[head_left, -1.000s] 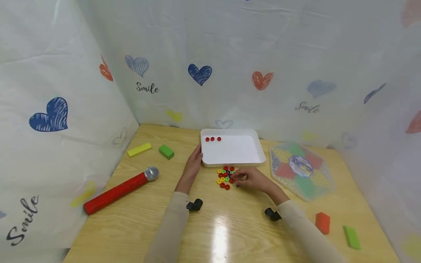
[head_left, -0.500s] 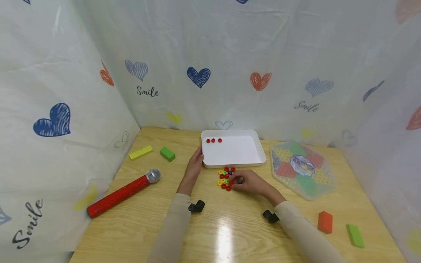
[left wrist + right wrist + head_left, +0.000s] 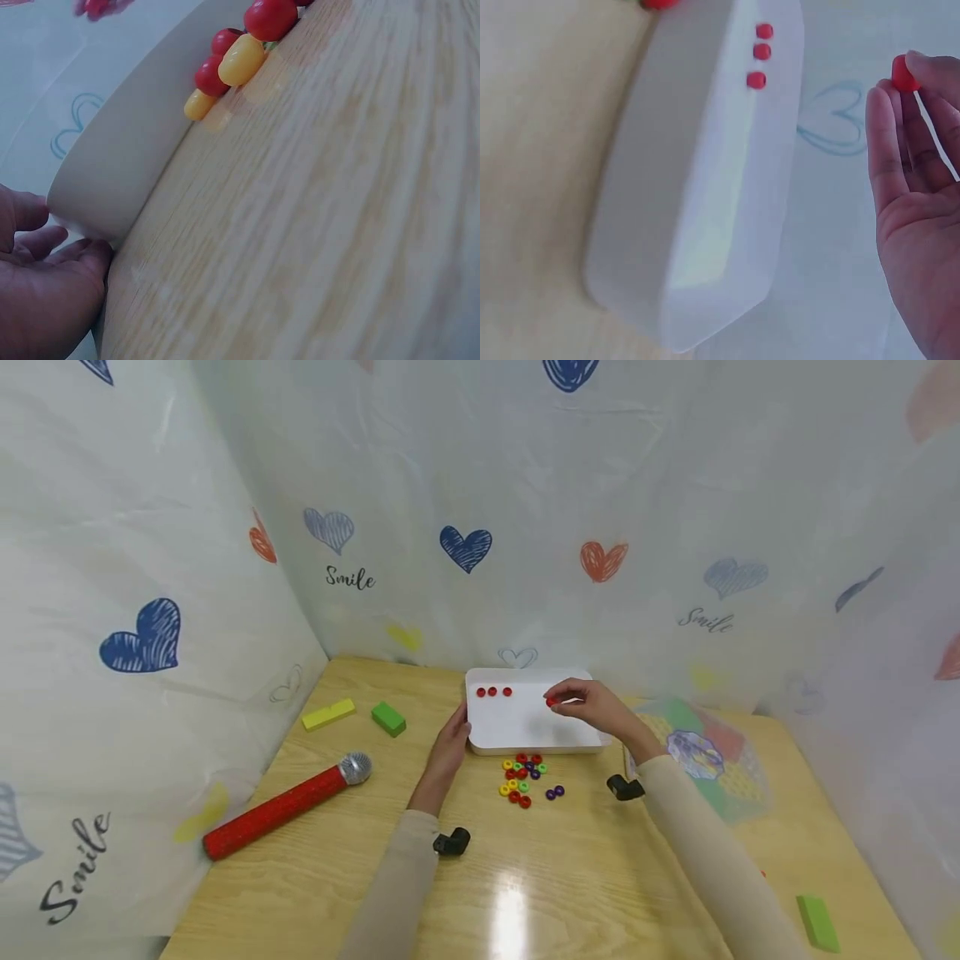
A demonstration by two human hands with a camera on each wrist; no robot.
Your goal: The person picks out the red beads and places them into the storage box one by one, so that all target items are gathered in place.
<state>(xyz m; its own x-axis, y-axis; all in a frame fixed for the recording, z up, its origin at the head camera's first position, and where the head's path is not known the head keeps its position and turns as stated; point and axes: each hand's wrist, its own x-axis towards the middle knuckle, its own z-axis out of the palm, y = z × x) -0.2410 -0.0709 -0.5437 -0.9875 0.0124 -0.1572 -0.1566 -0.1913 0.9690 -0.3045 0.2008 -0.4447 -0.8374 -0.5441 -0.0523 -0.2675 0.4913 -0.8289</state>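
Observation:
A white tray [image 3: 577,739] stands at the back of the wooden table, with three red beads [image 3: 492,692] in a row at its far left. My right hand [image 3: 592,703] hovers over the tray and pinches one red bead [image 3: 551,701] at the fingertips; the right wrist view shows that red bead [image 3: 902,74] above the tray [image 3: 697,225]. My left hand [image 3: 452,743] rests against the tray's left wall [image 3: 112,165], its fingers [image 3: 45,247] touching the corner. A pile of coloured beads [image 3: 521,777] lies just in front of the tray.
A red microphone [image 3: 288,806] lies at the left, with a yellow block [image 3: 327,713] and a green block [image 3: 388,717] behind it. A hexagonal game board [image 3: 701,756] sits at the right. Another green block [image 3: 817,922] lies near the front right.
My right hand has lifted from the bead pile with a red bead and moved back over the tray. Two purple beads now lie apart from the pile. The left hand has stayed put.

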